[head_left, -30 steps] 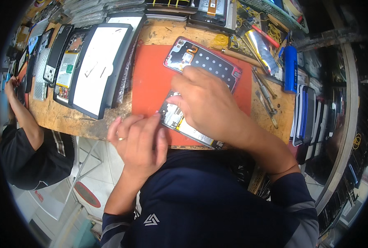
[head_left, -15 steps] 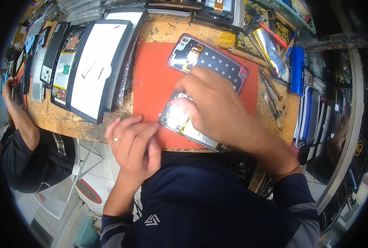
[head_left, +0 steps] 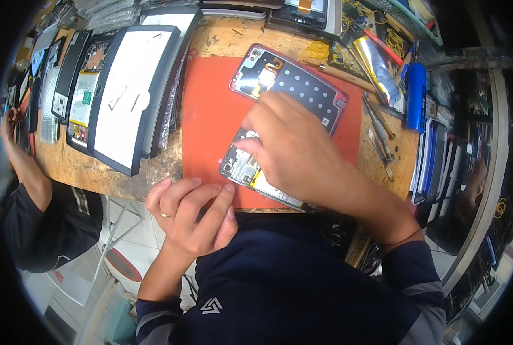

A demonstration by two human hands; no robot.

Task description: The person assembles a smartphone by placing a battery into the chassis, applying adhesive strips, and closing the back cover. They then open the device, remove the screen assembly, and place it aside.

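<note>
An opened smartphone lies tilted on an orange-red mat, its circuit board and part of its battery exposed. Over its upper part bends my right hand, fingers curled in toward the thumb; whatever they grip is hidden beneath them. My left hand rests at the mat's near edge, holding nothing, with loosely bent fingers apart and the index fingertip beside the phone's lower left edge. Just beyond my right hand is a detached phone back cover, with a dark inner face, pale dots and an orange flex cable.
Left of the mat stand a white-faced box lid and an opened phone with a battery. Screwdrivers and tweezers, a blue cylinder and a row of phones are at the right. Another person's arm reaches in at far left.
My left hand's fingers have spread and shifted slightly right along the phone's near edge. My right hand stays bent over the phone. Glare on the board has lessened.
</note>
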